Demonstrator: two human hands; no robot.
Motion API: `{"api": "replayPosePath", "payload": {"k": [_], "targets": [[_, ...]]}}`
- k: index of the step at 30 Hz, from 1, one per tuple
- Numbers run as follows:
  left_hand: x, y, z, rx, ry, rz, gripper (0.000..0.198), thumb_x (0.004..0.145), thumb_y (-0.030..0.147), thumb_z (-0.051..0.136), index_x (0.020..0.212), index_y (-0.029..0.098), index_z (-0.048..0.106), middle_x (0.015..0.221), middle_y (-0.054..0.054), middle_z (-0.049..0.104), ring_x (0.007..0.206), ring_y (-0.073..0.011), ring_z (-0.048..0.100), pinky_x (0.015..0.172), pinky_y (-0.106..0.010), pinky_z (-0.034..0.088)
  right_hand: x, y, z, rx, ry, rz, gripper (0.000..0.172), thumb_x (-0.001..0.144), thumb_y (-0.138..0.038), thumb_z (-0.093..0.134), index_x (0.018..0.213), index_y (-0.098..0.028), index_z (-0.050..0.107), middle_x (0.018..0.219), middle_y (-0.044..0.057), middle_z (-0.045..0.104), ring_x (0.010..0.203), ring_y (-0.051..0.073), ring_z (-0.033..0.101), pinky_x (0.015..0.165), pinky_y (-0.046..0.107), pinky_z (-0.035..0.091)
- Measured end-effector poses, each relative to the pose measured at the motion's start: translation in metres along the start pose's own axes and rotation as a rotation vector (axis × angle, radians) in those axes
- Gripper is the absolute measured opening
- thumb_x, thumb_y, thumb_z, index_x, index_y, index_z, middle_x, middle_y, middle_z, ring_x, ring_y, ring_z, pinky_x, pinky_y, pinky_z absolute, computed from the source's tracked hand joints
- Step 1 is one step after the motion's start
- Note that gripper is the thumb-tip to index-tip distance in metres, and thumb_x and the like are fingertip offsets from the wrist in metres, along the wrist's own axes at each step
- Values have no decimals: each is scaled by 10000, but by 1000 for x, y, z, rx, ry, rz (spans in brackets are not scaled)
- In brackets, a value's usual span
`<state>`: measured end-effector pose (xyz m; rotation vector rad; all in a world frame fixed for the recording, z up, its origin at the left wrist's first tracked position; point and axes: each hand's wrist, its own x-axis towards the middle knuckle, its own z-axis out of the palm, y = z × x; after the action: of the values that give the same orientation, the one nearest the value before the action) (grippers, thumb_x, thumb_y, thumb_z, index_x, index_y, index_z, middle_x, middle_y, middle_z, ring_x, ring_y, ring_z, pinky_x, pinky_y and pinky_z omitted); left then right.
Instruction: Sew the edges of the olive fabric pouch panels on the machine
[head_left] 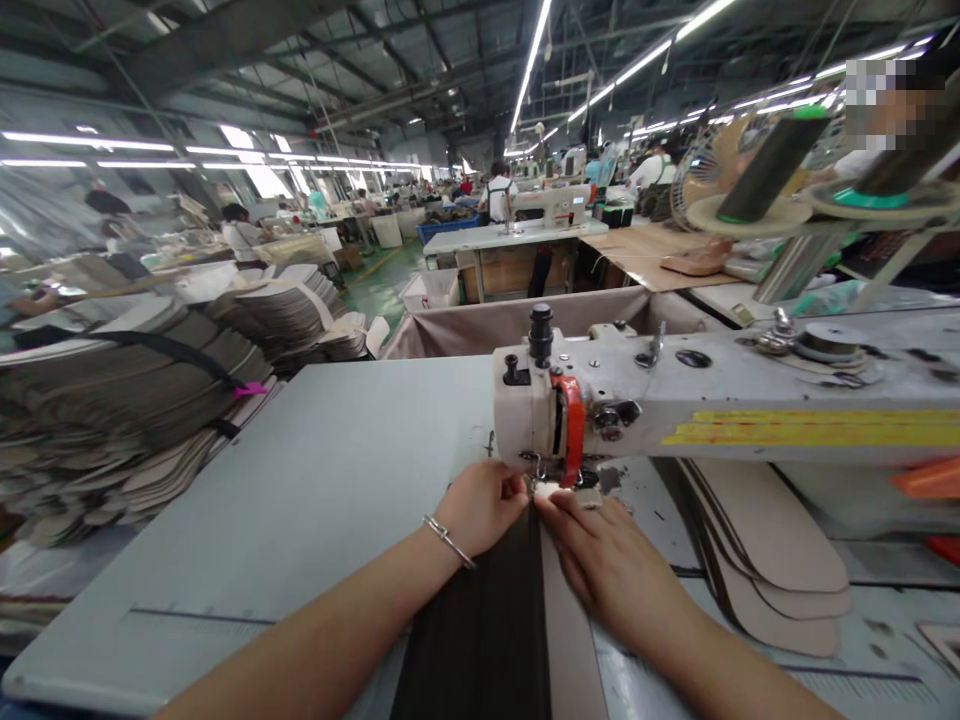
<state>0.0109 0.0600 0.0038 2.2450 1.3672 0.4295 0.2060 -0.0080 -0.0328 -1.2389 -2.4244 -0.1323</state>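
A white sewing machine [525,400] with an orange-red guard stands over the table in front of me. Below its needle area lie a long dark strip [480,640] and, along its right edge, a pale beige piece [574,660]; both run back toward me. My left hand [484,505], with a silver bracelet at the wrist, is closed in a pinch at the far end of the dark strip, left of the presser foot. Lying flat on the beige piece, my right hand [600,550] has its fingers stretched toward the foot. The fingertips partly hide the stitching spot.
Several beige rounded panels [772,540] lie under the machine arm at right. Tall stacks of cut pieces [127,400] stand at the left of the pale table [337,470]. Dark thread cones [776,165] rise at upper right. Beyond the table is a fabric-lined bin [465,325]; other people work farther back.
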Motion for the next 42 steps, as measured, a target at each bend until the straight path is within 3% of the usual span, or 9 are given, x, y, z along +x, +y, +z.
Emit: {"api": "replayPosePath", "payload": {"k": [15, 17, 20, 23, 25, 27, 30, 37, 42], "targets": [[8, 5, 6, 92, 96, 0, 118, 843, 162, 536, 863, 147, 651, 842, -79, 673, 814, -219, 644, 719, -301, 491, 4, 1, -2, 50, -44, 8, 488, 907, -138, 462, 1393, -162, 421, 1274, 129, 533, 1119, 275, 507, 920, 469, 435], [4, 7, 4, 102, 108, 10, 117, 852, 156, 540, 894, 146, 649, 895, -85, 668, 876, -227, 635, 799, -333, 501, 2, -1, -5, 53, -49, 11, 459, 917, -145, 453, 1375, -162, 441, 1275, 127, 532, 1077, 264, 522, 900, 466, 448], [-24, 12, -3, 139, 103, 84, 231, 866, 164, 576, 1091, 174, 623, 1181, -98, 604, 1150, -250, 538, 1016, -411, 431, -9, -10, -12, 73, -65, 18, 426, 914, -173, 477, 1340, -176, 475, 1286, 114, 521, 1087, 250, 518, 919, 453, 461], [-74, 16, -7, 203, -49, 288, 401, 870, 294, 634, 1258, 245, 547, 1380, -62, 492, 1336, -260, 382, 1131, -483, 327, -28, -24, -20, 95, -66, 14, 456, 896, -197, 511, 1350, -184, 471, 1337, 110, 486, 1182, 258, 478, 968, 452, 458], [-109, 17, -5, 225, -123, 458, 428, 868, 400, 633, 1262, 259, 543, 1388, -54, 499, 1335, -252, 394, 1140, -485, 326, -40, -33, -24, 107, -58, -2, 479, 892, -192, 509, 1369, -190, 458, 1360, 109, 473, 1218, 257, 461, 973, 438, 467], [-136, 18, 0, 230, -98, 591, 331, 902, 355, 591, 1214, 248, 575, 1320, -51, 566, 1274, -226, 464, 1115, -433, 377, -47, -38, -27, 134, -61, 8, 465, 903, -197, 500, 1367, -201, 464, 1355, 105, 481, 1235, 248, 454, 982, 425, 466], [-157, 21, 8, 212, -66, 611, 272, 930, 199, 522, 1193, 216, 589, 1248, -49, 617, 1180, -203, 523, 1052, -361, 437, -47, -41, -31, 181, -81, 59, 416, 920, -213, 496, 1336, -219, 496, 1327, 95, 504, 1225, 239, 464, 1005, 434, 443], [-160, 30, 5, 161, -101, 546, 259, 948, 166, 498, 1189, 200, 586, 1249, -44, 602, 1155, -200, 507, 1034, -351, 428, -46, -39, -33, 205, -104, 66, 402, 936, -255, 489, 1337, -223, 497, 1336, 90, 494, 1237, 238, 447, 1026, 455, 412], [-127, 28, -12, 153, -144, 440, 266, 932, 240, 521, 1191, 221, 577, 1261, -33, 585, 1234, -185, 473, 1131, -377, 339, -48, -40, -33, 172, -92, 53, 411, 920, -250, 500, 1330, -223, 507, 1318, 98, 510, 1207, 244, 479, 993, 456, 447]]}}
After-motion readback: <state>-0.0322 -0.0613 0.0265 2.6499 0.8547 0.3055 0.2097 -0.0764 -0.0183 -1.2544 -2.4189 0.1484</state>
